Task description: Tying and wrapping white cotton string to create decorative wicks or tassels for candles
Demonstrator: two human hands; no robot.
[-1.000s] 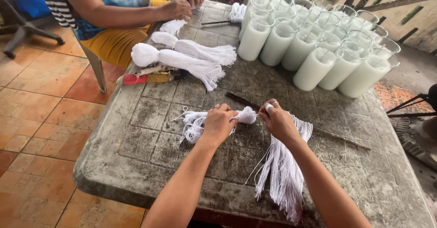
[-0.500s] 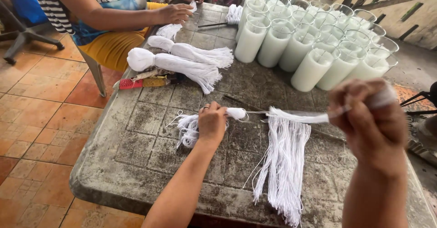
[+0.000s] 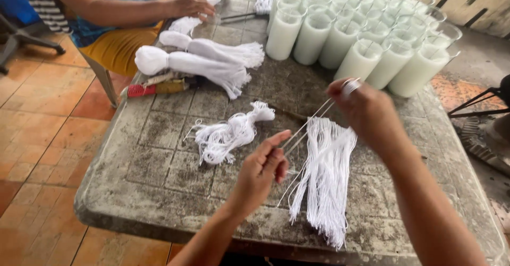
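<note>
lower centre: left hand pinching the near end of a few white strings, pulled taut up to the right hand, closed on their far end right of centre. just below, straightened strings laid out in a flat pile reaching the near table edge. left of centre: loose tangled bundle, seemingly unsorted, so likely more left to draw out. further up-left: two tied bundles, looking finished. top of frame: rows of glass candles; another person's hands on more string.
</note>
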